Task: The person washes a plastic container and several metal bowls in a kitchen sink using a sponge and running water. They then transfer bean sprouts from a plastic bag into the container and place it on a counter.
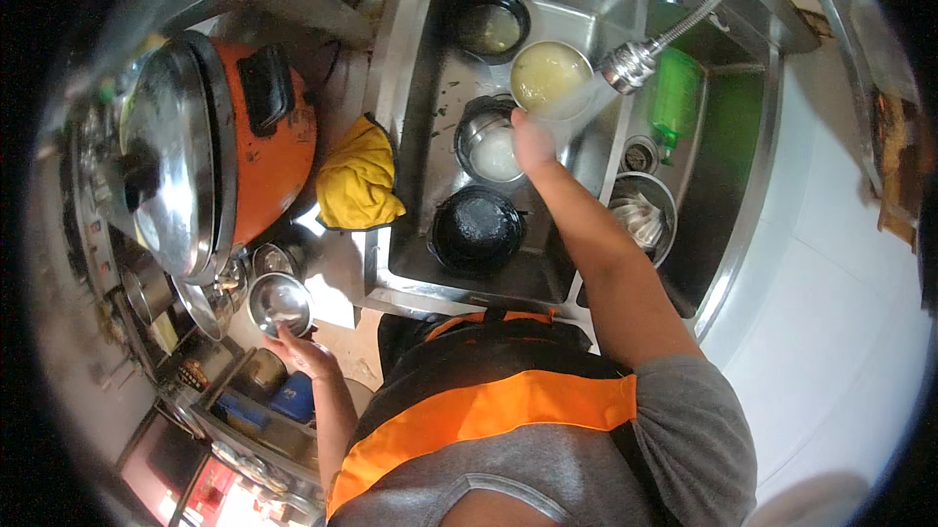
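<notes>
My left hand (304,353) grips the rim of a small steel bowl (281,305) beside the sink's left side. Over the sink basin, my right hand (533,142) touches the edge of a metal bowl (497,153) with whitish contents, which sits in a black bowl (467,133); its fingers are partly hidden. Just above that hand is a round container of cloudy yellowish liquid (551,76). Water sprays from the faucet head (627,67) near it. Another black bowl (478,229) lies nearer my body, and a black bowl holding liquid (492,25) stands at the far end.
A yellow cloth (360,179) hangs by the sink's left rim, next to a large orange cooker (264,139) with a metal lid. The right basin holds a green pump bottle (675,98) and a pot (668,197). Blue containers (293,396) stand on a shelf at lower left.
</notes>
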